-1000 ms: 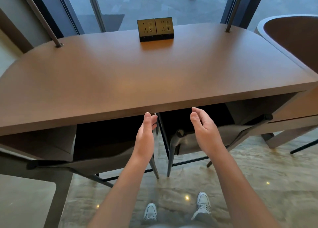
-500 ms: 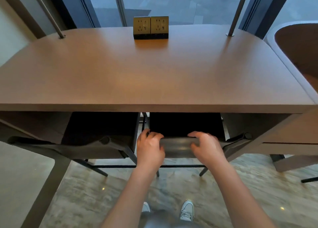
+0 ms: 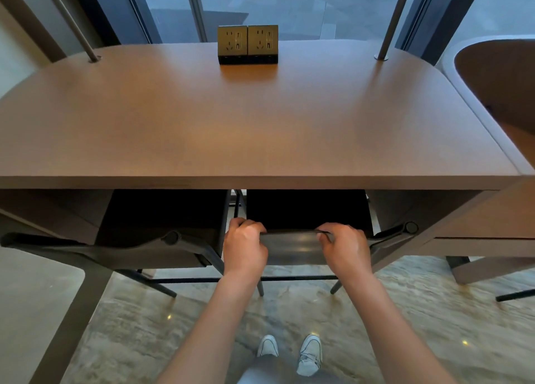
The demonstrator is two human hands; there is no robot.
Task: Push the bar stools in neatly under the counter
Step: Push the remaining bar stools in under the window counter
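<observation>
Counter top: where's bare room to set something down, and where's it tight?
Counter is bare from its near edge to the socket block, between the two poles. Tight underneath: both hands, left and right, grip the right stool's backrest, beside the left stool.

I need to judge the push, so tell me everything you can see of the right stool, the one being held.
The right stool shows a low, dark grey backrest with a smooth, leathery sheen, and thin dark metal legs on the floor. Its seat lies in shadow under the counter. The left hand and right hand grip the backrest's top edge, fingers curled over it. It stands upright beside the left stool.
</observation>
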